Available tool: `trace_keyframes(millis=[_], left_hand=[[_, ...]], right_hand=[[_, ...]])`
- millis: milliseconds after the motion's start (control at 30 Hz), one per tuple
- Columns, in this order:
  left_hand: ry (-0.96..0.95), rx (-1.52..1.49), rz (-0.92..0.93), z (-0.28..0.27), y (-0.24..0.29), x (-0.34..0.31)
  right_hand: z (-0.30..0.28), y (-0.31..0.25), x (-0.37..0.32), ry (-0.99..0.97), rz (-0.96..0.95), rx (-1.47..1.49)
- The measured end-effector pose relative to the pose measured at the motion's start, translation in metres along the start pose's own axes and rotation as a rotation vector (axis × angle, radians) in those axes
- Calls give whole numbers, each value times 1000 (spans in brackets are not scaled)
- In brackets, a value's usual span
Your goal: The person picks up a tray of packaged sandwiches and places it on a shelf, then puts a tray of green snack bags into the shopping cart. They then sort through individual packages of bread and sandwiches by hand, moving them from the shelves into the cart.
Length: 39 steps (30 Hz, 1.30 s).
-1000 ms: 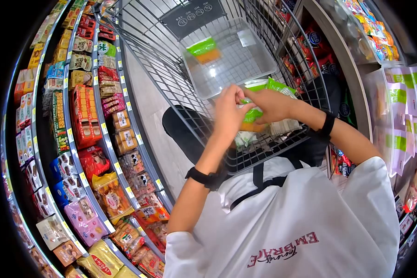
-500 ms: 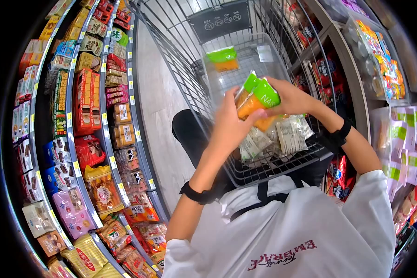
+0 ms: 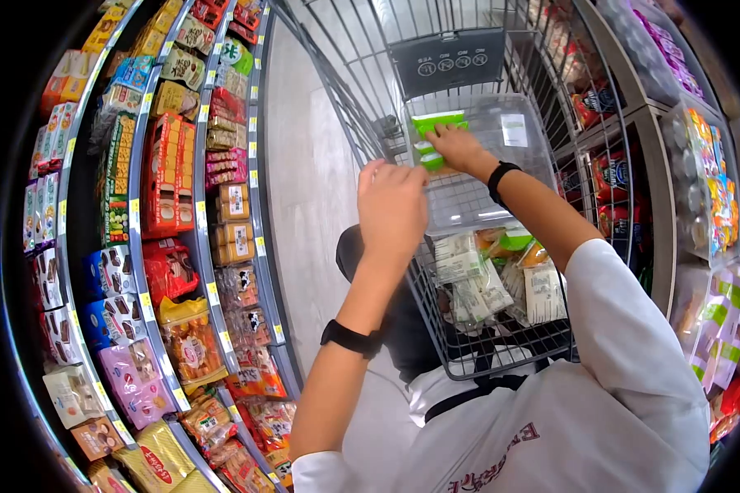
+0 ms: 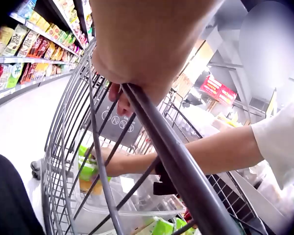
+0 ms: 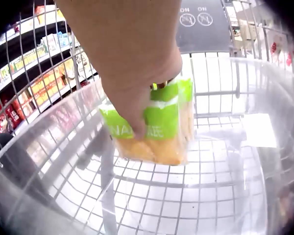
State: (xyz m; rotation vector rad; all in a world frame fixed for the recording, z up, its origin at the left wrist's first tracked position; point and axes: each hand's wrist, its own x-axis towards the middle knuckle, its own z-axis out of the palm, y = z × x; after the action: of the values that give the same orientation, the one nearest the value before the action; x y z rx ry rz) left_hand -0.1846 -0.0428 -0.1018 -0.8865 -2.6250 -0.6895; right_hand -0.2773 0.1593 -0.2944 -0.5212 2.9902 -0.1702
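My right hand (image 3: 459, 150) reaches into the clear plastic bin (image 3: 501, 201) inside the shopping cart. It pinches a green-topped snack packet (image 5: 161, 149) with orange-yellow food inside, the thumb across its front. Close behind stands another green-topped packet (image 3: 438, 120), partly covered by the hand. My left hand (image 3: 392, 209) is at the cart's left side, its fingers curled over the cart's dark top rail (image 4: 171, 147).
Several small pale packets (image 3: 543, 292) lie in the near end of the cart, below the bin. Shelves of packaged snacks (image 3: 168, 172) line the left side; more shelving and hanging packs (image 3: 719, 320) stand at the right.
Both hands held the packet over the cart's near end; now the right hand has it in the bin beside the other packet. The left hand has let go and moved to the cart's rail.
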Motion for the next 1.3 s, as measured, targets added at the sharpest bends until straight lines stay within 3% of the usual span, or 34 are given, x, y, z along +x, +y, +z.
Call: trace_keyframes(millis=[133, 233, 333, 367, 400, 467, 500, 567, 600, 667, 767, 833, 900, 1000, 1100, 1200, 1300], left_hand=[[-19, -2, -4, 0, 1, 0], [-8, -2, 4, 1, 1, 1], [-6, 21, 26, 2, 0, 2], [-10, 50, 35, 2, -1, 1], [-14, 37, 33, 2, 0, 1], [-8, 52, 37, 2, 0, 1], [1, 75, 49, 4, -1, 1], [10, 76, 61, 6, -3, 0], [16, 87, 68, 6, -2, -1], [18, 86, 80, 5, -1, -2], [9, 154, 84, 8, -2, -5], [12, 159, 98, 9, -3, -6], [22, 164, 121, 7, -2, -7], [49, 119, 108, 8, 1, -7], [47, 152, 127, 8, -1, -8], [30, 134, 119, 5, 1, -9], [65, 144, 124, 8, -1, -10]], right_hand=[[-17, -15, -16, 152, 27, -167], [-34, -17, -29, 266, 283, -56], [-42, 0, -34, 104, 462, 34], [-65, 9, -41, 55, 353, 137], [-88, 12, -49, 44, 361, 131], [-129, 13, -67, -272, 192, 257], [-145, 9, -89, -287, -34, 274], [-156, -11, -127, -502, -133, 69], [-152, -16, -149, -507, -254, 78], [-141, -35, -186, -634, -214, -40], [-118, -27, -232, -643, -37, -74], [-108, -17, -255, -524, 445, -46], [-63, 9, -272, -530, 481, 81], [-57, 22, -283, -466, 490, 245], [-62, 21, -284, -168, 223, 397], [-74, 6, -284, -106, 87, 442], [-77, -6, -279, -263, 228, 408]])
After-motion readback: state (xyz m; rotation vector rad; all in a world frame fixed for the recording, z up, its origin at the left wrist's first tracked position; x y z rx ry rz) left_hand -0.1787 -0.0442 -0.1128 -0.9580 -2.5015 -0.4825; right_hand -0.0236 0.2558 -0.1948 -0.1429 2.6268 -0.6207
